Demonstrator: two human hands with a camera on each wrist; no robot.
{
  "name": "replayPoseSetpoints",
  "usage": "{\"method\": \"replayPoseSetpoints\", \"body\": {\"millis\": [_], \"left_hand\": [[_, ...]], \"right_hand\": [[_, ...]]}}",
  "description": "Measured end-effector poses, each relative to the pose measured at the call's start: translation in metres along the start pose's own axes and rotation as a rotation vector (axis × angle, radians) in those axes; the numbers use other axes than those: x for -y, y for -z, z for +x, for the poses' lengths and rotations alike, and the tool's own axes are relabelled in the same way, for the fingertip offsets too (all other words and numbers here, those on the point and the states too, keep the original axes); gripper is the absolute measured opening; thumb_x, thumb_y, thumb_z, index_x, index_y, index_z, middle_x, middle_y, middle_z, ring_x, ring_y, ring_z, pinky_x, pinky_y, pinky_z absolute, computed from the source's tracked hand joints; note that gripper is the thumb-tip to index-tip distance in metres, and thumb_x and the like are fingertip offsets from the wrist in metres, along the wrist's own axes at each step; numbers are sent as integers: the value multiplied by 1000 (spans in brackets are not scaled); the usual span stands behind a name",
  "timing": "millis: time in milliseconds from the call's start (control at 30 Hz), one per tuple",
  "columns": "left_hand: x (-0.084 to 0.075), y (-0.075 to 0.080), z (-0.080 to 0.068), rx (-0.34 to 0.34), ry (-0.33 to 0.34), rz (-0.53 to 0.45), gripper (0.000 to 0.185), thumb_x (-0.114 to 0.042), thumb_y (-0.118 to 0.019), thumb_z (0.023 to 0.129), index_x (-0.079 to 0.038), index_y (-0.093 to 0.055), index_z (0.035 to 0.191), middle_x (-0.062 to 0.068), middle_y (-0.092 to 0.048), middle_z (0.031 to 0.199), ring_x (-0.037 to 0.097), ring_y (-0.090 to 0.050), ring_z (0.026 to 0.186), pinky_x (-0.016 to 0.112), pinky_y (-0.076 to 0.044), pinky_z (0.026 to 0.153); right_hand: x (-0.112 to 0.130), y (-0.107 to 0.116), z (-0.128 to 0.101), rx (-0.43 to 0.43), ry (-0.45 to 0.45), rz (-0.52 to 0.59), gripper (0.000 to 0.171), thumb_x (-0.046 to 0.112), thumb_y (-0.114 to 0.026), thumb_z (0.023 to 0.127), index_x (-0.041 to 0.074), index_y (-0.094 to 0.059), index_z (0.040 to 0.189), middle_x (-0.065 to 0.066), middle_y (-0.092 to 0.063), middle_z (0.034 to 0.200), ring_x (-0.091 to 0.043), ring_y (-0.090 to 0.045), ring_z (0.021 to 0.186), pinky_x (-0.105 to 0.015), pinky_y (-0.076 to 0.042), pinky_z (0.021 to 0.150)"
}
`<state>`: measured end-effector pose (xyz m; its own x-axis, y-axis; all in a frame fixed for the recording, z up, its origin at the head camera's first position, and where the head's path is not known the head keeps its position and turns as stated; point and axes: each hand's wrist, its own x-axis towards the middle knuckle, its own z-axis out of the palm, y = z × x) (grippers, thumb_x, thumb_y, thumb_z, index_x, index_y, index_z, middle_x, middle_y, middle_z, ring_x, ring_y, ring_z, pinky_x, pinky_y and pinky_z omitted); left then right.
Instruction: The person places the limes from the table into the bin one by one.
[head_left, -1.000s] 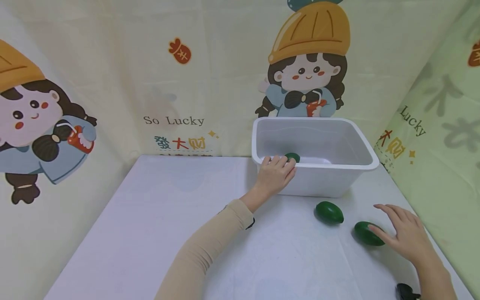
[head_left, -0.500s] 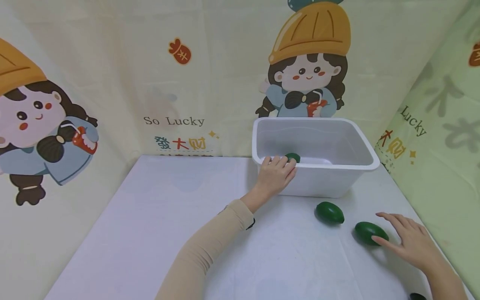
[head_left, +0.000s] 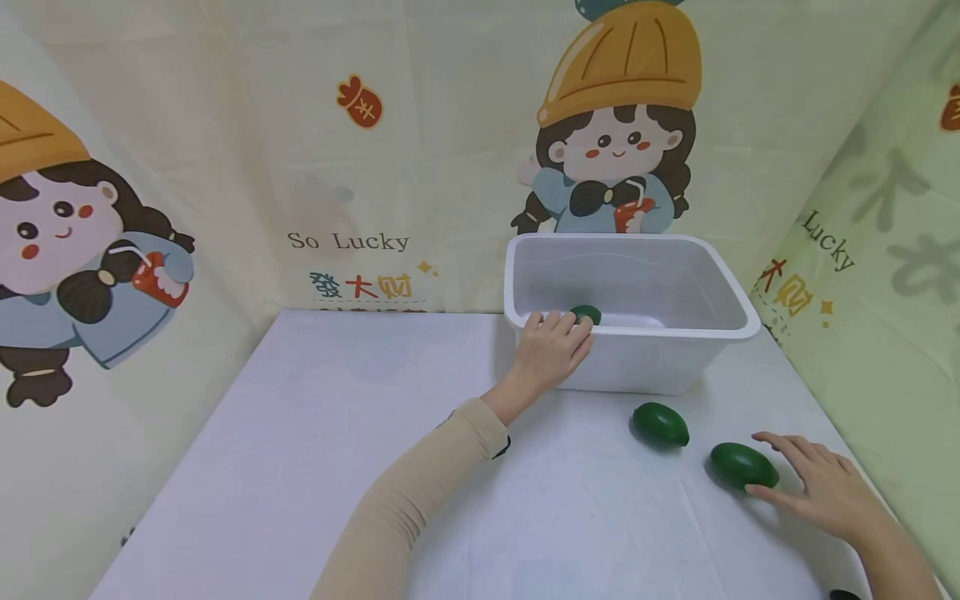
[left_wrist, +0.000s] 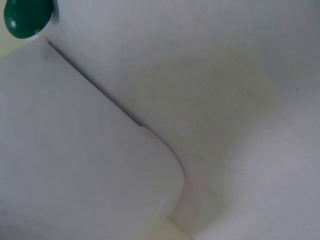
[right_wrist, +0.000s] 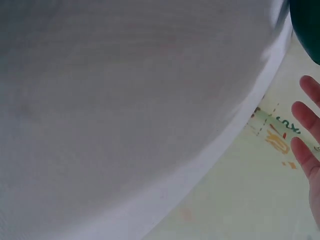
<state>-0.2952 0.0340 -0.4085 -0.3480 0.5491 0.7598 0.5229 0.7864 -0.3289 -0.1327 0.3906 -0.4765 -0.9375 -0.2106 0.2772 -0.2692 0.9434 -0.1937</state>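
Counting three green fruits: one inside the white tub [head_left: 675, 337], pinched by the left hand [head_left: 551, 350] at its rim, and two on the tabletop [head_left: 300, 467]. The right hand [head_left: 832, 492], fingers spread flat, touches the nearer fruit [head_left: 742, 465] at its 4 o'clock; the other fruit [head_left: 660, 423] lies at 10 o'clock.

A white-covered table [head_left: 315, 467] stands against cream cartoon backdrops [head_left: 300, 125] — a pale green one [head_left: 885, 275] on the right.

Green fruit [head_left: 586, 314] in the tub [head_left: 720, 279] half hidden behind left hand [head_left: 550, 351], grip perhaps touching it
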Motion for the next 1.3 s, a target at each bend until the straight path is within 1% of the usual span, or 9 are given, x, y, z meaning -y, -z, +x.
{"method": "replayPoseSetpoints", "body": {"millis": [100, 233, 533, 833, 1300], "left_hand": [[0, 0, 0, 1, 0, 4, 24, -38, -41, 94, -24, -60, 97, -8, -57, 83, 10, -54, 75, 26, -37, 64], [1, 1, 1, -8, 1, -5, 23, -39, -43, 93, -23, -59, 97, -8, -58, 83, 11, -54, 75, 26, -38, 64], [1, -1, 1, 3, -3, 6, 25, -38, -40, 94, -24, -60, 98, -8, -57, 83, 10, -53, 75, 26, -37, 64], [1, 0, 1, 5, -3, 8, 25, -39, -40, 94, -24, -60, 98, -9, -57, 83, 10, -53, 75, 25, -37, 64], [1, 0, 0, -6, 0, 11, 24, -38, -40, 94, -24, -60, 97, -9, -57, 83, 10, -53, 75, 26, -37, 64]], "right_hand": [[-1, -1, 0, 43, -20, -3, 73, 45, -74, 67, 15, -43, 126, -18, -49, 114, -42, -44, 98, -57, -28, 77], [-2, -2, 0, 76, -26, -11, 73, 46, -74, 67, 15, -42, 126, -17, -49, 115, -41, -45, 98, -57, -28, 77], [-3, -6, -1, 100, -16, -62, 74, 48, -76, 63, 15, -45, 121, -17, -52, 112, -40, -48, 96, -60, -34, 73], [1, -8, 0, 175, -39, -75, 73, 52, -72, 67, 7, -47, 119, -22, -54, 111, -42, -49, 97, -63, -35, 75], [3, -7, 1, 206, -65, -69, 71, 52, -70, 70, 4, -47, 118, -24, -54, 110, -44, -49, 97, -63, -35, 75]]}}
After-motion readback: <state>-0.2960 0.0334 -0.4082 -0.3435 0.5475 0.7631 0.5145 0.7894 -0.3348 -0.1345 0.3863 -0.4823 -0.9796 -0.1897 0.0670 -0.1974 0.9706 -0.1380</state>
